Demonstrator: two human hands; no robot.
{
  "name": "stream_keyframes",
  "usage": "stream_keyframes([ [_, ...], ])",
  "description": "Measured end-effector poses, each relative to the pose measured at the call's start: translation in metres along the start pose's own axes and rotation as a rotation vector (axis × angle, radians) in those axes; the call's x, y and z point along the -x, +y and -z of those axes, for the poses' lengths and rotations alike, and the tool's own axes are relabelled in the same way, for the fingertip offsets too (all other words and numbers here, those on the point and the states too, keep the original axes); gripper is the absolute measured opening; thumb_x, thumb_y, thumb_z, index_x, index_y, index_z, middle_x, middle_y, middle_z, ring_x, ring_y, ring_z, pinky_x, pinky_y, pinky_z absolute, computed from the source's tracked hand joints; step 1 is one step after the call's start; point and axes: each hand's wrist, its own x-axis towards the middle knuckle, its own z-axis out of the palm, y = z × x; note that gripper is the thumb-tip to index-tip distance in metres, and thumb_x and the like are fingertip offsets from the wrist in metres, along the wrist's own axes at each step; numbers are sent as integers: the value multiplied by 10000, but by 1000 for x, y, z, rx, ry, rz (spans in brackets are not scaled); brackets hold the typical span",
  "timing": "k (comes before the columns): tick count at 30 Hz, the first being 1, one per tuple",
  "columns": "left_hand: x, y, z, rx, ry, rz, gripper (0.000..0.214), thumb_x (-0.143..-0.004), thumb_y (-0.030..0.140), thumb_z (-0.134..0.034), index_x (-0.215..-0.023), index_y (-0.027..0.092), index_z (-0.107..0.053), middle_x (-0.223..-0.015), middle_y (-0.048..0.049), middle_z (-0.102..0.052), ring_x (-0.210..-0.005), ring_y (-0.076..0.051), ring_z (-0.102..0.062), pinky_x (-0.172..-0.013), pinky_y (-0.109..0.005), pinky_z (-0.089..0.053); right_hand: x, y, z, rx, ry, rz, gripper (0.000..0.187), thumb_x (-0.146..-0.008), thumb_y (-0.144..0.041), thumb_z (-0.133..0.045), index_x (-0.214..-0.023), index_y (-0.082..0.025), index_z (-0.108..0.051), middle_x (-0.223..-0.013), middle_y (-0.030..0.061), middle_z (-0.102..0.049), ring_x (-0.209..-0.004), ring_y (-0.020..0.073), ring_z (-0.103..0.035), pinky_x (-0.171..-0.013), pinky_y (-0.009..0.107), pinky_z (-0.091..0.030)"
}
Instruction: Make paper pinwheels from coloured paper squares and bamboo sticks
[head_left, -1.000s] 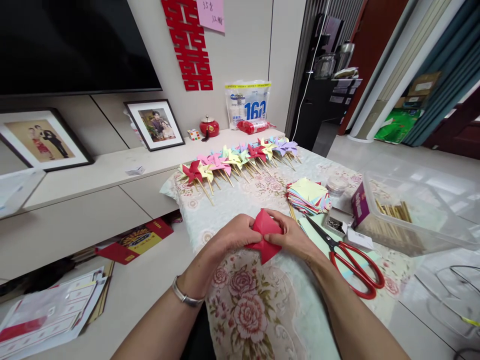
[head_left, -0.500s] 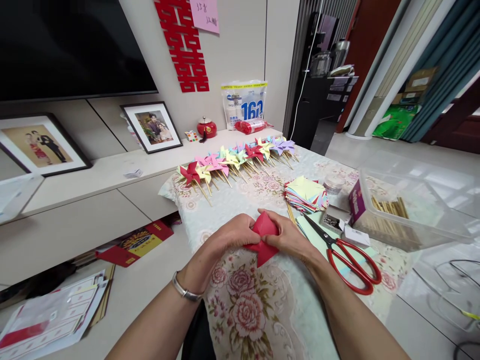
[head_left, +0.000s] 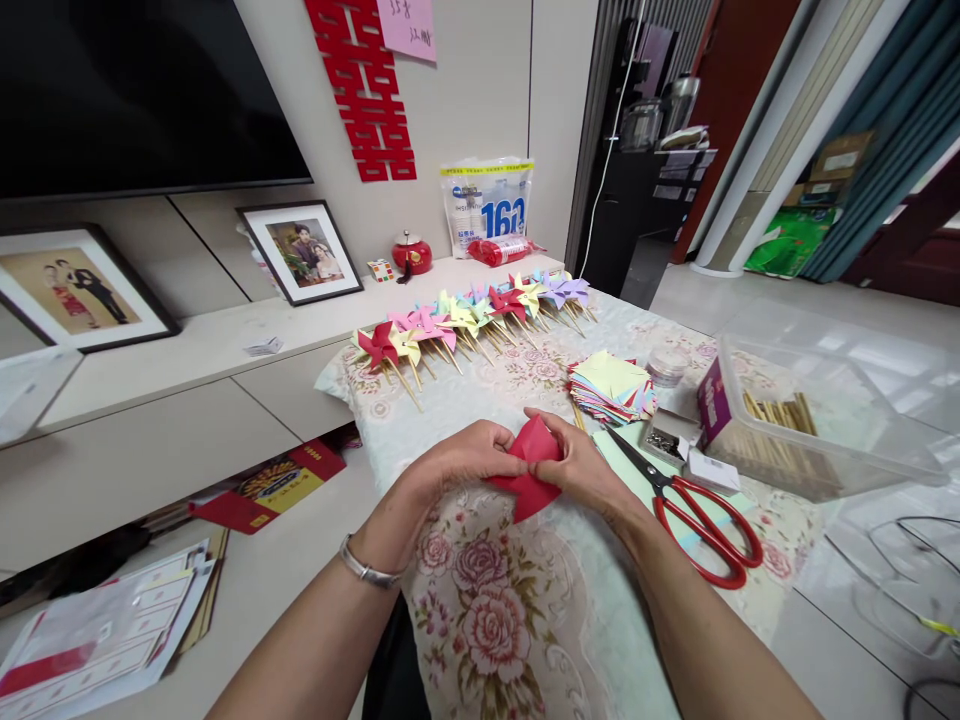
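Note:
A red paper pinwheel (head_left: 534, 492) with folded blades is held between both hands over the near part of the table. My left hand (head_left: 476, 452) pinches it from the left, its thumb pressed at the paper's middle. From the right, my right hand (head_left: 576, 468) grips the same paper, thumb meeting the left thumb near the centre. Some fingertips are hidden behind the paper. Right of my right hand lie red-handled scissors (head_left: 709, 528) on pale green paper. A small box of metal pins (head_left: 664, 444) sits beyond the blades. A stack of cut paper squares (head_left: 611, 385) lies farther back.
Finished pinwheels on sticks (head_left: 472, 318) line the table's back edge. A clear plastic bin (head_left: 855, 450) holding short sticks (head_left: 780, 415) stands at the right. Flowered cloth (head_left: 517, 640) covers the table. A white cabinet (head_left: 195, 385) with framed photos runs along the left.
Both hands have shifted slightly, and the red paper has turned a little between them. My thumbs now press closer together at its middle.

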Motion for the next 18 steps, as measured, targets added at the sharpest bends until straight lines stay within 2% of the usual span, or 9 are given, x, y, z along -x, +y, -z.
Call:
stream_keyframes([
  [4, 14, 2, 4, 199, -6, -36, 361, -719, 486, -779, -805, 140, -718, -690, -36, -652, -591, -123, -543, -569, -250, -407, -1, 1, 1, -135, 43, -36, 828, -590, -165, -599, -1411, -102, -508, -794, -26, -603, -626, 127, -501, -556, 233, -403],
  [8, 25, -10, -4, 439, 48, -129, 493, -755, 518, -767, -1072, 142, -726, -957, -104, -729, -798, -173, -643, -679, -269, -477, -3, 2, 1, -224, 107, -40, 830, -591, -173, -631, -1408, -110, -499, -736, -54, -564, -608, 124, -490, -558, 232, -384],
  [12, 24, -22, -30, 589, 130, -190, 514, -668, 399, -855, -1079, 122, -716, -950, -107, -752, -780, -174, -673, -736, -277, -506, -4, 4, -1, -312, 161, -15, 787, -600, -175, -645, -1372, -116, -503, -735, -54, -578, -608, 126, -498, -561, 236, -388],
  [14, 21, -22, -44, 705, 190, -210, 534, -629, 338, -878, -1091, 124, -717, -957, -110, -766, -834, -208, -702, -809, -312, -523, -5, 6, -2, -339, 178, 6, 763, -613, -180, -649, -1359, -132, -499, -757, -46, -595, -621, 132, -510, -573, 242, -405],
  [18, 14, -17, -64, 795, 298, -194, 488, -587, 292, -892, -1018, 120, -741, -894, -99, -784, -844, -252, -725, -792, -336, -542, -8, 10, -4, -346, 204, 24, 726, -620, -204, -665, -1328, -162, -506, -796, -27, -608, -646, 150, -534, -584, 258, -424],
])
